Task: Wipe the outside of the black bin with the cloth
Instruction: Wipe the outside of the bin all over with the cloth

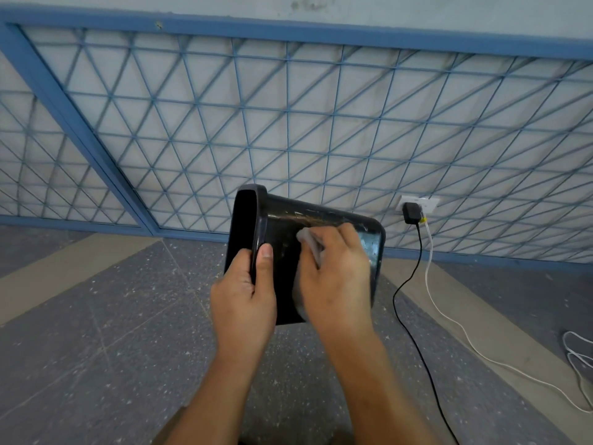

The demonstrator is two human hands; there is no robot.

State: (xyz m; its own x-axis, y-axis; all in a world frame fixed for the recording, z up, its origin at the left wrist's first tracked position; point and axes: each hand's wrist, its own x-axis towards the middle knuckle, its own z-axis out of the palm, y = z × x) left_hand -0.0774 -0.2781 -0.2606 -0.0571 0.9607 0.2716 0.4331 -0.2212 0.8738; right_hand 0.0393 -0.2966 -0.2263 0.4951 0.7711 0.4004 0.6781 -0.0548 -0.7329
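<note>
Black bin (282,252) held sideways in the air, long axis left-right, left hand (244,293) clamped on its rim, right hand (337,277) closed on the cloth (309,240), pressing its upturned side wall.

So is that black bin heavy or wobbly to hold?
Probably light: the left hand alone holds the black bin up by its rim. It looks stiff, keeping its shape under the cloth. Its glossy side may be slippery.

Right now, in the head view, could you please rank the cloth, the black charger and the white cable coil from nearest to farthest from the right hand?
1. Cloth, under the right hand.
2. Black charger, plugged in at the wall, to the right.
3. White cable coil, on the floor at far right.
</note>
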